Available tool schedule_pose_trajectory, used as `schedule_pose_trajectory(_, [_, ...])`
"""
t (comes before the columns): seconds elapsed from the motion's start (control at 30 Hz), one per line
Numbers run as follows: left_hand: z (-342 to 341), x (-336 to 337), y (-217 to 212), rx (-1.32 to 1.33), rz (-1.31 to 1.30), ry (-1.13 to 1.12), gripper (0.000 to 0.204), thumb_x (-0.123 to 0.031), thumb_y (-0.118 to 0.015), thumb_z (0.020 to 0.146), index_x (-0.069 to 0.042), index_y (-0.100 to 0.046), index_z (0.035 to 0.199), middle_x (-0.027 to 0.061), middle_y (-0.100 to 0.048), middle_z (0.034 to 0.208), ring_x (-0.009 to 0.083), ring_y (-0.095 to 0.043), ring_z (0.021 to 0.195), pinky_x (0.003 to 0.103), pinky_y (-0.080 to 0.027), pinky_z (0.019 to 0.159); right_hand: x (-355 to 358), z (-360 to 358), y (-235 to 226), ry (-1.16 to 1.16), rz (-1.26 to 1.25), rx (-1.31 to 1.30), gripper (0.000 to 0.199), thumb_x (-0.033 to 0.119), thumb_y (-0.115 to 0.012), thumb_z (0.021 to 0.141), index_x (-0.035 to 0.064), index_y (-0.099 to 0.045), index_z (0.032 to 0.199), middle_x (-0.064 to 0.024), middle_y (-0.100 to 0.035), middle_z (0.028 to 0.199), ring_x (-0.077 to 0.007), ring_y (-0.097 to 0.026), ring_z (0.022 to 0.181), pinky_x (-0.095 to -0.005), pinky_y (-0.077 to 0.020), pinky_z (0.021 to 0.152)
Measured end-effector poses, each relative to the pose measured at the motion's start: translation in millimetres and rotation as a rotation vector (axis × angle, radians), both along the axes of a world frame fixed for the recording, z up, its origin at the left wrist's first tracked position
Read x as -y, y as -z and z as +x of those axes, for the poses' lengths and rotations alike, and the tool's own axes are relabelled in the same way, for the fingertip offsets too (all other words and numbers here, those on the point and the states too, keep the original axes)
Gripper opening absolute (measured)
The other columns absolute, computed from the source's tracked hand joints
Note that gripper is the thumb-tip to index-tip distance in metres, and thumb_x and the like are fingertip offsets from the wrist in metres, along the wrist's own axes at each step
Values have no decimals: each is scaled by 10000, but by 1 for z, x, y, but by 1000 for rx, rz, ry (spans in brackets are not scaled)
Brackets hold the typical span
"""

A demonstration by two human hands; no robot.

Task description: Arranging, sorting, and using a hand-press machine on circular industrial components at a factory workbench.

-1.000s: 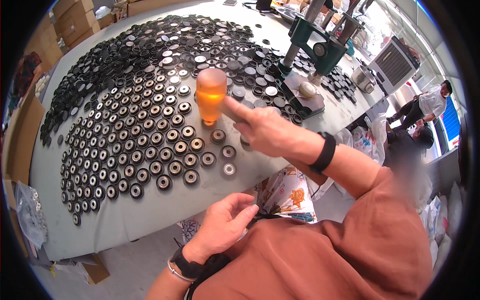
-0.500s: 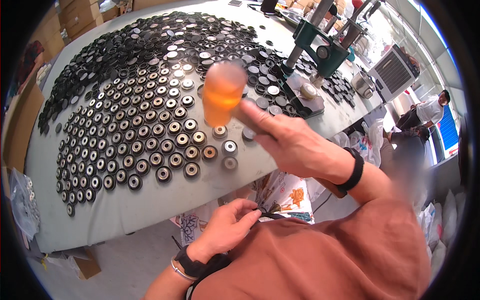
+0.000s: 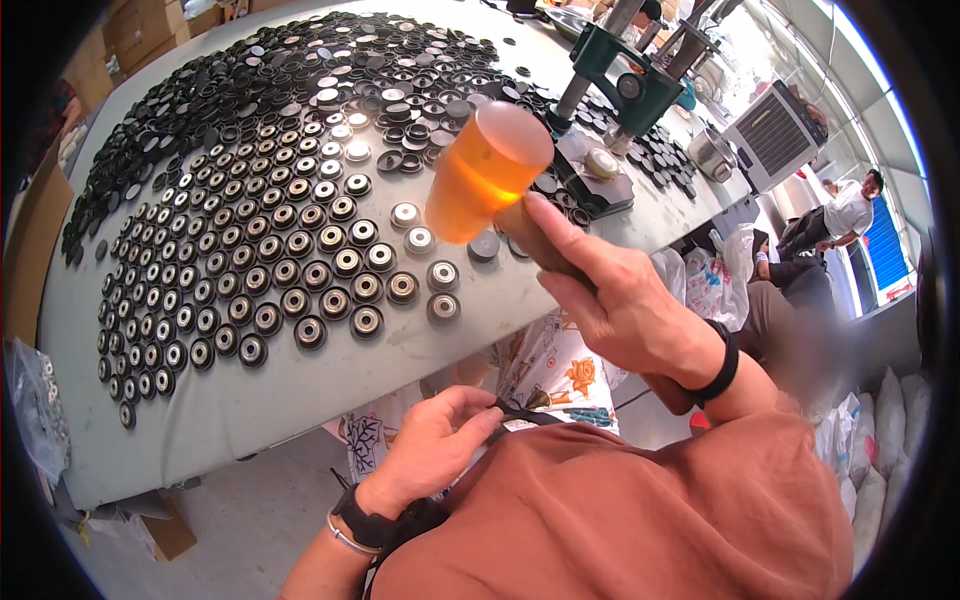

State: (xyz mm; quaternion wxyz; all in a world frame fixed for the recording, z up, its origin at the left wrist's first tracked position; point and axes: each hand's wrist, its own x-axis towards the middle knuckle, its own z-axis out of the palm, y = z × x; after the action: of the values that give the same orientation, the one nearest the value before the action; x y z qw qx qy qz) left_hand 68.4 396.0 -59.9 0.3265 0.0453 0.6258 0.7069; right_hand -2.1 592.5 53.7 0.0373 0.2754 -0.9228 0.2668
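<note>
My right hand (image 3: 610,300) grips the wooden handle of a mallet with a translucent orange head (image 3: 486,172), raised above the grey table (image 3: 260,395). Under the mallet lie rows of round black parts with shiny metal centres (image 3: 310,270), with a few silver-faced ones (image 3: 405,215) at the row ends. My left hand (image 3: 435,450) is down at my chest, fingers pinching a dark strap (image 3: 520,413) against my rust-coloured shirt. A dark band sits on each wrist.
A heap of loose black round parts (image 3: 300,80) covers the far table. A green press (image 3: 625,85) stands at the back right, a grey fan unit (image 3: 770,135) beyond it. Other people (image 3: 845,210) are at the right. Cardboard boxes (image 3: 150,20) sit far left.
My right hand has lifted the mallet up and toward me, away from the parts. My left hand has shifted slightly right to the strap at my chest.
</note>
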Motion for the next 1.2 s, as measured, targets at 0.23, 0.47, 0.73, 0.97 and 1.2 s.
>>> schedule_pose_trajectory(0.23, [4, -4, 2, 5, 27, 35, 271, -177, -562, 892, 11, -550, 1087, 57, -622, 932, 109, -600, 867, 238, -486, 728, 2, -4, 24, -33, 189, 179, 594, 77, -523, 836, 91, -288, 1381, -245, -550, 756, -391, -545, 677, -452, -426, 616])
schedule_pose_trajectory(0.47, [5, 4, 3, 26, 30, 5, 275, -183, -557, 893, 13, -550, 1085, 53, -620, 916, 105, -591, 851, 238, -480, 723, 3, 26, 6, -87, 106, 24, 615, 101, -531, 840, 153, -274, 1396, -244, -526, 734, -401, -543, 643, -464, -440, 600])
schedule_pose_trajectory(0.73, [9, 2, 13, 17, 66, 33, 274, -161, -563, 890, 32, -547, 1083, 49, -621, 920, 94, -573, 833, 237, -473, 737, 1, 25, 32, -159, -24, -13, 606, 91, -550, 852, 89, -272, 1391, -183, -562, 771, -312, -569, 580, -397, -473, 559])
schedule_pose_trajectory(0.97, [3, 5, -6, -98, 49, 122, 359, -198, -612, 857, 15, -525, 1132, 83, -618, 954, 105, -568, 869, 252, -471, 769, 30, 11, 20, 140, -881, 419, 447, 106, -498, 907, 19, -280, 1287, -35, -513, 702, -89, -498, 475, -220, -421, 402])
schedule_pose_trajectory(1.2, [2, 4, -32, -185, 211, 24, 525, -234, -687, 798, 1, -435, 1194, 117, -565, 1090, 144, -548, 988, 288, -460, 854, 75, -1, 23, 0, -1153, 318, 371, 169, -449, 939, 130, -304, 1279, -66, -488, 820, -120, -494, 527, -262, -452, 432])
